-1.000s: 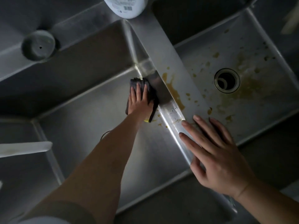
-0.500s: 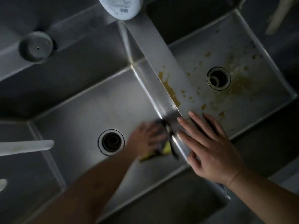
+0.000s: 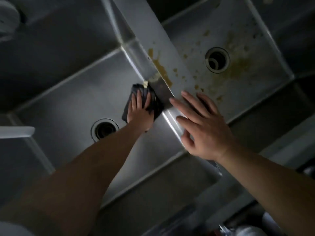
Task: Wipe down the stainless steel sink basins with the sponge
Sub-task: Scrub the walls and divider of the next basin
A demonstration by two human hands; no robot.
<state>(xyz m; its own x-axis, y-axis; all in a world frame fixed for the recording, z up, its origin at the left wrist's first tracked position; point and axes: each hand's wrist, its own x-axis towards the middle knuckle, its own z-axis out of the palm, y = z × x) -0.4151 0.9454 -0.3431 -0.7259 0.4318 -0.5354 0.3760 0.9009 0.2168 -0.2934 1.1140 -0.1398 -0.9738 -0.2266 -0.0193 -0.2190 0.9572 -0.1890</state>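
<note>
My left hand (image 3: 140, 113) presses a dark sponge (image 3: 151, 101) flat against the right wall of the left basin (image 3: 68, 99), just below the divider. A yellow edge of the sponge shows at its top. The fingers lie straight on the sponge. My right hand (image 3: 201, 126) rests open on the steel divider (image 3: 158, 43) between the two basins, fingers spread. The right basin (image 3: 255, 40) carries brown-yellow stains around its drain (image 3: 217, 59). A brown streak (image 3: 162, 70) runs down the divider above the sponge.
The left basin's drain (image 3: 104, 129) lies left of my forearm. A pale flat ledge (image 3: 15, 132) juts in at the left edge. A round grey object (image 3: 6, 16) sits at the top left corner. Shiny metal items (image 3: 247, 230) show at the bottom right.
My left hand has slid the sponge from the basin's near corner back up the wall toward the divider's stain. My right hand stays on the divider. The camera has shifted closer.
</note>
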